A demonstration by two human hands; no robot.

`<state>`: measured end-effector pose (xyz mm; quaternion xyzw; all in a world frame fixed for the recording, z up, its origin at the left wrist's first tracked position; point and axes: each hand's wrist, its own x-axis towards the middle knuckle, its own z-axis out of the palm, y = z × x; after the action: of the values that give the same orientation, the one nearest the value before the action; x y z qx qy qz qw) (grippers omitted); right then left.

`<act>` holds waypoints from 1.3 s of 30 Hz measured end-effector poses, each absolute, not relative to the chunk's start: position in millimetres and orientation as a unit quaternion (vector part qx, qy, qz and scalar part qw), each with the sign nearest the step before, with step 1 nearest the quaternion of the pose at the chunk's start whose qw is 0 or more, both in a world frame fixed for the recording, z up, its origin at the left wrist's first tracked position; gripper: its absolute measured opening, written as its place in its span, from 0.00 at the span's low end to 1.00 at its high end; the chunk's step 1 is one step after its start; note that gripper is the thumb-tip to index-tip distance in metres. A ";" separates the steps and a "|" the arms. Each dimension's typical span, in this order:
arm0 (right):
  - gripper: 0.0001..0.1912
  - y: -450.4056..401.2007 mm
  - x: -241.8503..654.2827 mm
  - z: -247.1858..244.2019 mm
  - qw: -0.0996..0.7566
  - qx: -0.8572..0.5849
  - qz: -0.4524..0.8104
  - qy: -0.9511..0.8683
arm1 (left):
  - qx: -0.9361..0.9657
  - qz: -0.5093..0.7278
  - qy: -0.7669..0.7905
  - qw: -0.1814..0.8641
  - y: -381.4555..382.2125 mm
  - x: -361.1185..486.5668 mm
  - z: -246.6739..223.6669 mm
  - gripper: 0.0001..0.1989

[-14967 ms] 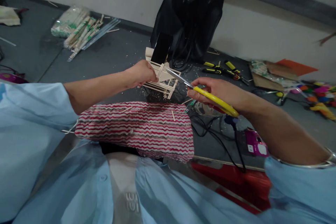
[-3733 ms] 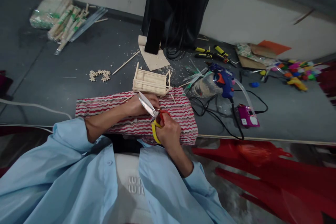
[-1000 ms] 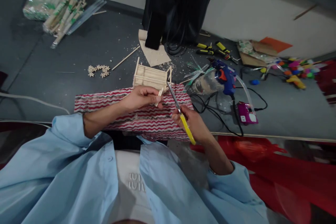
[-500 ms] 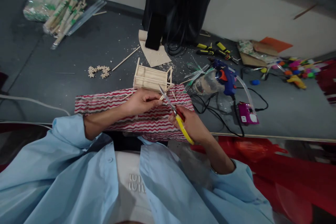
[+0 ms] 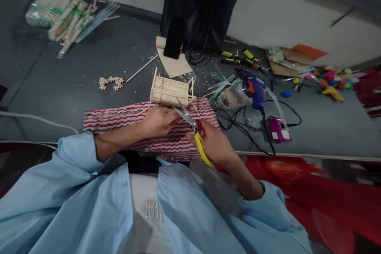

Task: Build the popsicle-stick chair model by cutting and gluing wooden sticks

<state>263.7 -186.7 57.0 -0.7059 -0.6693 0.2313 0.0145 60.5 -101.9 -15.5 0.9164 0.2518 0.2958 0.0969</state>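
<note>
In my right hand (image 5: 214,142) is a pair of scissors (image 5: 203,151) with a yellow handle and some red near the pivot; its blades are parted and point up and left. My left hand (image 5: 159,121) is closed in a pinch on a thin wooden stick, whose short pale end (image 5: 186,114) shows between the blades. Most of that stick is hidden by the fingers. Just beyond my hands stands a small frame of wooden sticks (image 5: 169,89), at the far edge of a red-and-white striped cloth (image 5: 116,117). A loose stick piece (image 5: 196,110) lies on the cloth.
A blue glue gun (image 5: 253,87) rests at right beside a plastic bottle (image 5: 232,96), black cables and a purple box (image 5: 279,129). Pliers (image 5: 235,61), a phone (image 5: 175,37) and a black bag (image 5: 199,4) are behind. Wooden snowflakes (image 5: 111,82) and bagged sticks (image 5: 71,24) lie left.
The scissors have shifted slightly left and their blades have spread apart. My left hand has turned and moved a little down, so less of the stick shows.
</note>
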 end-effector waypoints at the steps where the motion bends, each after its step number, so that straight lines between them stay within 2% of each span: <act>1: 0.12 -186.7 263.0 56.7 0.020 -0.704 0.226 -0.673 | 0.919 0.290 0.255 0.084 -102.4 60.3 -16.1 0.11; 12: 0.08 -195.0 267.3 35.1 0.096 -0.701 0.226 -0.670 | 0.936 0.264 0.227 0.057 -106.3 57.7 -12.8 0.12; 19: 0.08 -197.2 270.1 26.6 0.080 -0.706 0.224 -0.667 | 0.937 0.258 0.220 0.082 -106.2 59.3 -14.4 0.11; 22: 0.08 -195.2 269.6 29.6 0.065 -0.698 0.245 -0.670 | 0.924 0.286 0.202 0.154 -103.0 60.5 -13.6 0.10; 26: 0.10 -193.3 268.6 35.1 0.077 -0.672 0.269 -0.685 | 0.877 0.317 0.150 0.329 -98.5 61.6 -5.8 0.12; 32: 0.08 -193.9 269.2 35.8 0.096 -0.645 0.296 -0.698 | 0.791 0.261 0.107 0.544 -94.2 57.3 11.2 0.18; 39: 0.08 -195.3 268.4 42.0 0.118 -0.618 0.332 -0.703 | 0.747 0.212 0.121 0.619 -94.0 54.6 19.7 0.24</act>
<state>268.4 -195.3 42.0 -0.6183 -0.7027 0.3317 0.1180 54.6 -94.0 19.7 0.7468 0.1207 0.2121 0.6186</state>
